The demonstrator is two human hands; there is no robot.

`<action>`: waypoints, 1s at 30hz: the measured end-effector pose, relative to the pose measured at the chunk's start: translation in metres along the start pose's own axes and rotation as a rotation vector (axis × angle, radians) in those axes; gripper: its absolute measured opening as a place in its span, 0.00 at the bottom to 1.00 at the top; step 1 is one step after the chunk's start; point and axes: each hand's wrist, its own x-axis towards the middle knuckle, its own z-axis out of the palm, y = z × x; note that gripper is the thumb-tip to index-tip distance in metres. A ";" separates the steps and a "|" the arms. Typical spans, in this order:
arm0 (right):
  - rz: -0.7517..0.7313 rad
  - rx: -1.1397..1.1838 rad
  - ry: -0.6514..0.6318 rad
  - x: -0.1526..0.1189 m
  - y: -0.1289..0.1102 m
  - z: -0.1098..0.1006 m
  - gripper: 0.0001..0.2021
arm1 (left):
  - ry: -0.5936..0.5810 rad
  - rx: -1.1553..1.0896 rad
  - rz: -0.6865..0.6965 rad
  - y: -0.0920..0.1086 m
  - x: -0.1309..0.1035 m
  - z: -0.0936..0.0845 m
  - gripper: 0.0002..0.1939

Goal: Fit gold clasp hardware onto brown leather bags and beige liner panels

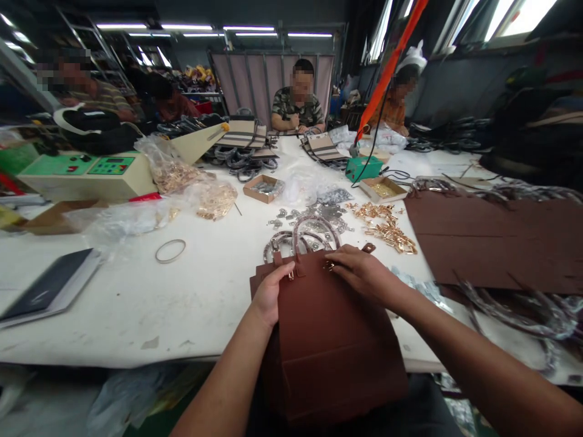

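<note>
Brown bag panel, at worktop edge; left hand: fingers gripping its side; right hand: fingers at gold fitting, pinch unclear; advisable: panel steady, fitting square

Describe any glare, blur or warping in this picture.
Head view: the upper-right window is blown out white; ceiling lights glare too; the notebook near the left edge looks stretched; the brown bag is reasonably clear; faces are pixelated.
</note>
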 end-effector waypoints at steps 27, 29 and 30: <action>-0.126 -0.424 -0.288 0.025 -0.004 0.001 0.17 | -0.088 -0.166 -0.072 -0.008 0.011 -0.013 0.22; -0.133 -0.408 -0.283 0.024 -0.002 0.004 0.17 | -0.094 -0.193 -0.057 -0.008 0.011 -0.013 0.20; -0.133 -0.396 -0.275 0.024 0.000 0.005 0.17 | -0.094 -0.207 -0.049 -0.007 0.011 -0.012 0.18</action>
